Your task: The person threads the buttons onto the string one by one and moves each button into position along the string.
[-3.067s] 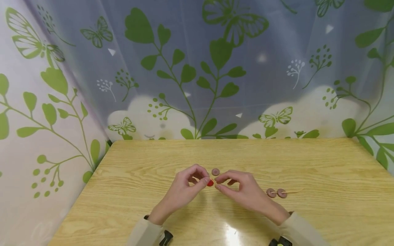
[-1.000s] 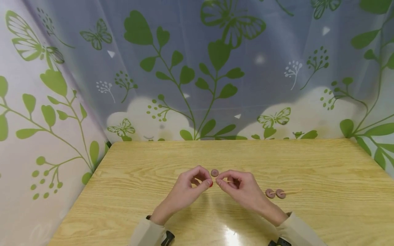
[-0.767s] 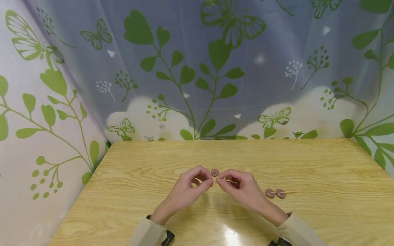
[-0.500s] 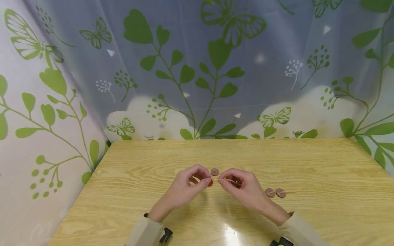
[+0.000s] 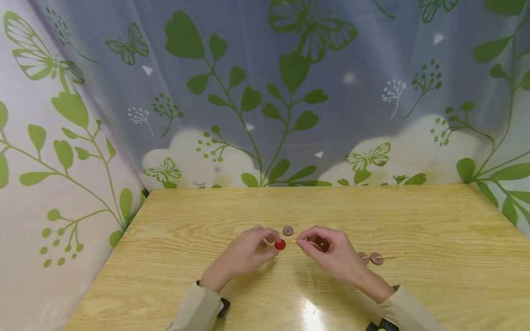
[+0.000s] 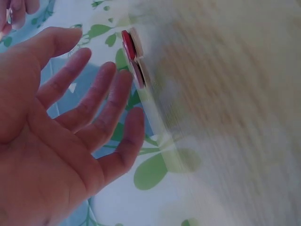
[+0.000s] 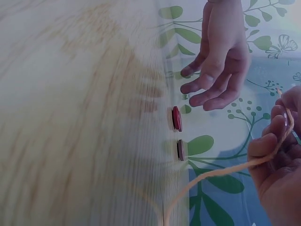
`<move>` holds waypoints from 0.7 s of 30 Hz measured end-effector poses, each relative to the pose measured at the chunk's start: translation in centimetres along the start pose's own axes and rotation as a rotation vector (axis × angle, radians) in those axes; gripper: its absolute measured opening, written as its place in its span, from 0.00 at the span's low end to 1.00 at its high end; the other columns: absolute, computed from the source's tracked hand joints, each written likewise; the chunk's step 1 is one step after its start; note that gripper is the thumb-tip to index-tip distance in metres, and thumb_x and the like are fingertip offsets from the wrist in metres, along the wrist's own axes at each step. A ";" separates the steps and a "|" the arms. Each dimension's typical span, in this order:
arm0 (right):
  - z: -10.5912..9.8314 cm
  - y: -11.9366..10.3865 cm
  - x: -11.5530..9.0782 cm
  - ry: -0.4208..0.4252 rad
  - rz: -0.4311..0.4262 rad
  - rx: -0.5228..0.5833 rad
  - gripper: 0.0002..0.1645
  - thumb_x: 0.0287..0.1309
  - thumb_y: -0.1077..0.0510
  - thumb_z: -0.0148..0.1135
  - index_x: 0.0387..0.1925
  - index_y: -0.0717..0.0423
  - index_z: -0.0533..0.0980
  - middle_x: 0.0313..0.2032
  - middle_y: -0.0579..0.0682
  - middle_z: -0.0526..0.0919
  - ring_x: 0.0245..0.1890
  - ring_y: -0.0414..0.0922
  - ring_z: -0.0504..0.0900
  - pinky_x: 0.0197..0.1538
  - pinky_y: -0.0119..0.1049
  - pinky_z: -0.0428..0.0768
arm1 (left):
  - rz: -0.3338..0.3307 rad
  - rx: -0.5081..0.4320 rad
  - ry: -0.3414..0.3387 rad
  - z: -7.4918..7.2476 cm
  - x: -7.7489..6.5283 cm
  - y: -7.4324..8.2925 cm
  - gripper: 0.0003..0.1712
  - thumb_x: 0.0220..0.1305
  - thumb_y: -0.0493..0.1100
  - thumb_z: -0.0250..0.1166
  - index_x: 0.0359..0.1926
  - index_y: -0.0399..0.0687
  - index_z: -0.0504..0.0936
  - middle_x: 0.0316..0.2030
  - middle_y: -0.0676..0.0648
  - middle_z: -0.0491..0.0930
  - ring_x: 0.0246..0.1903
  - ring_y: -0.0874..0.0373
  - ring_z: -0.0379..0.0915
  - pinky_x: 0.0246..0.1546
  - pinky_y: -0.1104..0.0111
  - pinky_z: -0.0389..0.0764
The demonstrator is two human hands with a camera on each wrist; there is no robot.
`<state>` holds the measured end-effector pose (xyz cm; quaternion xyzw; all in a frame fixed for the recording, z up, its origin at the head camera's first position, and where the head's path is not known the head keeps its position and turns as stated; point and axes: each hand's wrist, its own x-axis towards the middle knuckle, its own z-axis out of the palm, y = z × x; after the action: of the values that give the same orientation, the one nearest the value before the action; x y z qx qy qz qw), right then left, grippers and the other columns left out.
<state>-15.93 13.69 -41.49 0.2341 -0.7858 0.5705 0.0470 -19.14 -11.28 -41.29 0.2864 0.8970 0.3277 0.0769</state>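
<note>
The right hand (image 5: pixel 330 253) pinches the string (image 7: pixel 221 170); the left hand (image 5: pixel 247 253), loosely spread, hangs just beside the red button (image 5: pixel 280 244), which lies on the surface (image 5: pixel 198 211) near a brown button (image 5: pixel 288 231)

A patterned blue-grey cloth (image 5: pixel 339 105) hangs behind the desk (image 5: pixel 434 220), falling in soft vertical folds. Green leafy stems (image 5: pixel 244 122), butterflies (image 5: pixel 312 30) and small white triangles (image 5: pixel 147 70) are printed over it, with pale cloud shapes (image 5: pixel 198 158) along the bottom. A paler side cloth (image 5: pixel 25 202) with similar prints closes off the left. The desk has a yellowish wood grain, and a bright glare (image 5: pixel 311 315) shines on its near part.
</note>
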 end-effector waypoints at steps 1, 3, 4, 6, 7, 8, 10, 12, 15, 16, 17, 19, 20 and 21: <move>0.0 0.0 0.0 -0.002 0.002 0.002 0.04 0.69 0.59 0.65 0.40 0.48 0.84 0.25 0.46 0.78 0.19 0.32 0.65 0.20 0.28 0.67 | -0.008 0.004 -0.009 0.0 0.1 -0.1 0.12 0.70 0.43 0.64 0.53 0.51 0.83 0.51 0.46 0.84 0.49 0.51 0.82 0.52 0.59 0.83; -0.1 -0.1 0.0 -0.003 0.005 0.007 0.04 0.69 0.59 0.65 0.40 0.48 0.84 0.26 0.46 0.78 0.19 0.32 0.65 0.20 0.28 0.68 | -0.015 0.012 -0.019 0.0 0.2 -0.2 0.13 0.70 0.44 0.64 0.54 0.51 0.82 0.51 0.45 0.83 0.49 0.51 0.83 0.51 0.59 0.84; -0.1 -0.1 -0.1 -0.003 0.006 0.008 0.03 0.69 0.60 0.65 0.40 0.49 0.84 0.26 0.46 0.79 0.19 0.32 0.65 0.20 0.28 0.68 | -0.012 0.018 -0.022 -0.1 0.3 -0.3 0.14 0.69 0.43 0.65 0.54 0.51 0.82 0.51 0.44 0.84 0.49 0.51 0.83 0.51 0.59 0.83; -0.1 -0.2 -0.1 0.002 0.009 0.008 0.03 0.68 0.60 0.65 0.40 0.49 0.84 0.26 0.46 0.79 0.19 0.32 0.66 0.20 0.28 0.68 | -0.006 0.029 -0.026 -0.1 0.6 -0.4 0.15 0.68 0.43 0.66 0.54 0.50 0.81 0.50 0.44 0.84 0.48 0.51 0.82 0.49 0.60 0.83; -0.1 -0.1 -0.1 0.005 0.009 0.006 0.03 0.68 0.60 0.65 0.39 0.49 0.84 0.26 0.46 0.79 0.19 0.32 0.66 0.21 0.28 0.68 | -0.004 0.041 -0.027 -0.1 0.7 -0.5 0.15 0.68 0.43 0.66 0.55 0.49 0.81 0.49 0.44 0.84 0.48 0.52 0.82 0.49 0.61 0.83; -0.2 -0.1 -0.1 0.007 0.010 0.004 0.03 0.68 0.60 0.65 0.39 0.49 0.84 0.26 0.46 0.79 0.20 0.32 0.66 0.21 0.28 0.68 | 0.002 0.055 -0.028 -0.1 0.9 -0.6 0.16 0.67 0.43 0.66 0.55 0.48 0.81 0.48 0.44 0.84 0.48 0.52 0.81 0.48 0.61 0.83; -0.2 -0.2 0.0 0.009 0.012 -0.004 0.03 0.68 0.60 0.65 0.39 0.49 0.84 0.26 0.46 0.79 0.20 0.32 0.67 0.21 0.28 0.68 | -0.005 0.068 -0.035 -0.1 1.1 -0.6 0.17 0.67 0.42 0.67 0.56 0.47 0.81 0.48 0.44 0.84 0.48 0.52 0.80 0.48 0.60 0.82; -0.3 -0.2 0.0 0.008 0.018 -0.009 0.03 0.68 0.59 0.65 0.39 0.49 0.84 0.26 0.46 0.79 0.20 0.32 0.67 0.21 0.28 0.68 | -0.025 0.083 -0.046 -0.1 1.3 -0.6 0.18 0.67 0.43 0.67 0.56 0.47 0.80 0.48 0.44 0.84 0.47 0.53 0.79 0.49 0.60 0.81; -0.4 -0.2 -0.1 0.005 0.025 -0.020 0.03 0.68 0.58 0.65 0.39 0.48 0.84 0.26 0.46 0.79 0.20 0.32 0.67 0.21 0.28 0.68 | -0.065 0.088 -0.067 -0.2 1.7 -0.6 0.19 0.66 0.44 0.68 0.57 0.49 0.80 0.48 0.46 0.83 0.47 0.54 0.77 0.49 0.59 0.80; -0.4 -0.2 -0.1 0.006 0.026 -0.023 0.03 0.69 0.58 0.65 0.39 0.47 0.84 0.27 0.46 0.79 0.20 0.32 0.67 0.21 0.28 0.68 | -0.075 0.097 -0.075 -0.2 1.9 -0.5 0.19 0.66 0.45 0.68 0.57 0.49 0.80 0.48 0.47 0.83 0.47 0.55 0.77 0.49 0.59 0.80; -0.5 -0.2 -0.1 0.006 0.027 -0.025 0.03 0.69 0.58 0.65 0.39 0.47 0.84 0.27 0.46 0.79 0.20 0.32 0.66 0.21 0.28 0.68 | -0.084 0.105 -0.083 -0.2 2.1 -0.5 0.20 0.66 0.45 0.68 0.57 0.51 0.80 0.47 0.47 0.83 0.46 0.56 0.76 0.48 0.60 0.80; -0.5 -0.1 -0.2 0.006 0.024 -0.028 0.03 0.69 0.58 0.65 0.40 0.47 0.83 0.27 0.46 0.79 0.20 0.32 0.66 0.21 0.28 0.68 | -0.095 0.117 -0.095 -0.3 2.4 -0.5 0.20 0.65 0.45 0.69 0.58 0.52 0.81 0.46 0.48 0.82 0.43 0.57 0.74 0.44 0.61 0.78; -0.6 -0.1 -0.2 0.006 0.024 -0.027 0.03 0.69 0.58 0.65 0.40 0.47 0.83 0.27 0.46 0.79 0.20 0.32 0.66 0.21 0.28 0.67 | -0.097 0.130 -0.101 -0.3 2.5 -0.4 0.20 0.65 0.45 0.69 0.58 0.53 0.81 0.45 0.49 0.82 0.42 0.58 0.73 0.42 0.62 0.78; -0.6 -0.1 -0.2 0.007 0.024 -0.027 0.03 0.69 0.58 0.65 0.40 0.46 0.83 0.27 0.46 0.79 0.20 0.32 0.66 0.21 0.28 0.67 | -0.100 0.137 -0.107 -0.3 2.6 -0.4 0.20 0.65 0.45 0.69 0.57 0.54 0.81 0.43 0.49 0.81 0.40 0.58 0.72 0.41 0.63 0.77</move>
<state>-15.84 14.24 -41.29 0.2220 -0.7961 0.5611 0.0459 -21.57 -10.25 -41.23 0.2627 0.9252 0.2454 0.1211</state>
